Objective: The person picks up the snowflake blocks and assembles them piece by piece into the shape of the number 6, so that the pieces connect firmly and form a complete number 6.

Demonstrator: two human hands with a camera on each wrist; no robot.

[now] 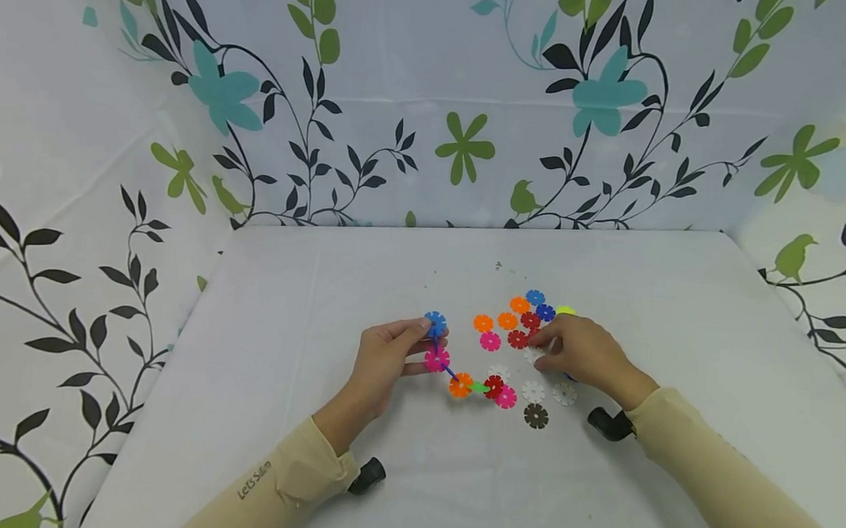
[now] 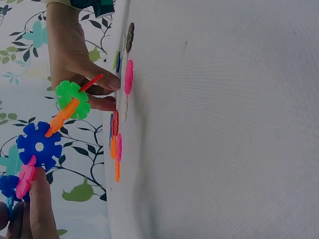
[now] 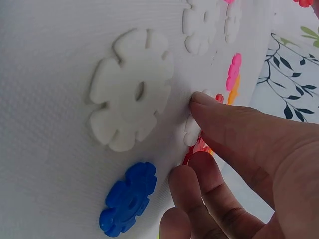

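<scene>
Plastic chain — in left hand | 1 white disc — at right hand

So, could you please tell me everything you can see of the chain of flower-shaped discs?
The chain of flower-shaped discs looks plastic: seven thin, notched pieces slotted together at their edges, in order light blue, dark blue, pink, dark blue, orange, green and red. Neighbouring discs stand at angles to one another, and some show a central hole. The left hand holds it at the light blue end, a finger apparently touching the pink disc. The rest juts out above the white tabletop, toward the person's right.
</scene>
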